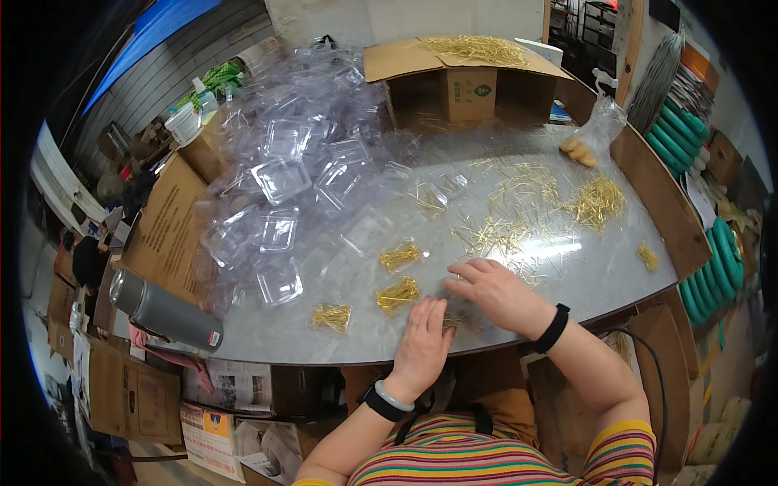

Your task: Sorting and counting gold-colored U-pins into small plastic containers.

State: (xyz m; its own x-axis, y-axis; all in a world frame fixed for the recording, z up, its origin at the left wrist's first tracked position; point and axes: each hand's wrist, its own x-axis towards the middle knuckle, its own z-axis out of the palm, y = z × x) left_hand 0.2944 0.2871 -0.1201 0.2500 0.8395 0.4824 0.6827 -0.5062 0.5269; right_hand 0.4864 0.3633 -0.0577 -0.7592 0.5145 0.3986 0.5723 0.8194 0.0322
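Note:
My left hand (423, 344) rests at the table's near edge, its fingers together and bent down over something mostly hidden. My right hand (506, 301) reaches in from the right, palm down, fingers stretched toward the left hand. Between and under them show a few thin wire pins (459, 321); what encloses these, if anything, is unclear. Close to the left fingertips lies a bundle of gold pins (398, 295). Another gold bundle (399, 257) lies just beyond, and a third bundle (331, 317) farther left. Loose gold pins (498, 235) spread past my right hand.
Clear plastic boxes (279, 178) heap up on the left. A grey bottle (166, 310) stands at the left edge. More pins form a pile (598, 201) and a small clump (647, 256) on the right. An open cardboard box (409, 93) stands at the back, beside a clear bag (600, 134).

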